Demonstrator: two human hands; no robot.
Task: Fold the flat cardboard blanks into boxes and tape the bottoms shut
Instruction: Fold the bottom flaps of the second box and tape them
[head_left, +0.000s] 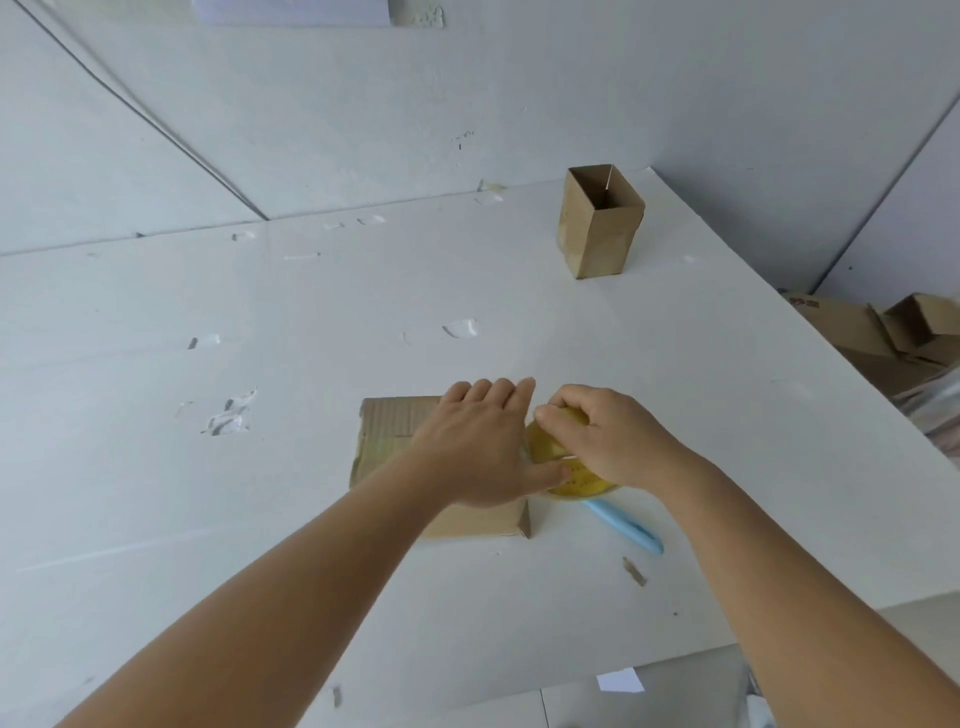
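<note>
Bare forearms enter from the lower edge, both reaching toward mid-table.

White table: broad, flat, matte surface, marked with torn scraps of old tape and scuffs.

Brown corrugated cardboard box: squat, rectangular, folded up, lying at the middle of the table under the left hand; upper face shows ridged, torn paper along one edge.

Tall brown cardboard box: upright, square mouth open at the top, standing well apart near the far right of the table.

Loose brown cardboard pieces: heaped beyond the right table edge.

Left hand: fingers straight and spread, palm pressing flat on the squat box, thumb touching the tape roll.

Right hand: fingers curled round the tape roll, thumb and forefinger pinching at its top rim.

Yellowish translucent tape roll: round, glossy, held on edge just beside the box's right side.

Pale blue plastic tool: slim, smooth, lying on the table beneath the right wrist; its kind cannot be told.
</note>
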